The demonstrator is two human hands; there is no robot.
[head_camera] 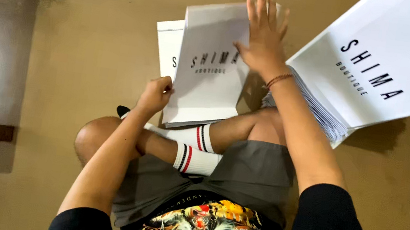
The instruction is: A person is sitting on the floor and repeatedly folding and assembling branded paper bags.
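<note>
Tan floor [91, 51], bare and matte, with a dark wooden bar at the far left corner and another at the left edge; you sit cross-legged on it in grey shorts and white socks banded red and black.

Item 1, right hand [264, 32]: fully open, fingers spread and pointing far, palm pressed flat against the far right part of the white paper bag [205, 72]; it grips nothing; a thin cord bracelet [279, 79] sits at the wrist.

Item 2, left hand [154, 94]: curled nearly closed, pinching the bag's near left edge between thumb and fingers.

Item 3, the white paper bag: stands tilted between your hands, just beyond your shins, near edge resting about your ankle; flat-folded, matte white, black lettering on its face, a crease running down the left side; judged light, moderately stiff, prone to creasing and tearing at the folds, smooth enough to slide under a flat palm; take it by the side edges or the folded bottom, not mid-panel.

Item 4, a second white bag [167, 45]: lies behind the first, just to its left, touching or nearly so.

Item 5, stack of flat bags [377, 70]: far right, many layers showing at its near edge; probably heavy as a whole.
</note>
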